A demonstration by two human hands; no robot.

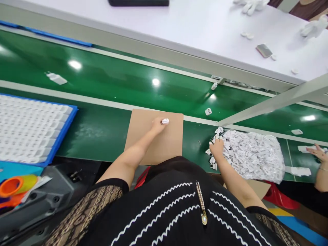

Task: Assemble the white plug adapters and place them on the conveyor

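My left hand (159, 126) is closed round a small white charger (165, 121), held above a brown cardboard sheet (151, 147) on the green bench. To the right, my right hand (217, 147) reaches down among loose white plug pieces (213, 160) with thumb and fingers apart. Its fingertips touch or hover over the pieces; which one I cannot tell. Beside that hand, a clear plastic bag (278, 153) lies full of many similar white plug pieces.
A blue tray (63, 136) with rows of white parts stands at left. Single white chargers (56, 78) lie on the green belt. A co-worker's hand (319, 152) works at far right. White-gloved hands (315, 28) show above the white shelf (179, 30). A metal post (263, 102) slants at right.
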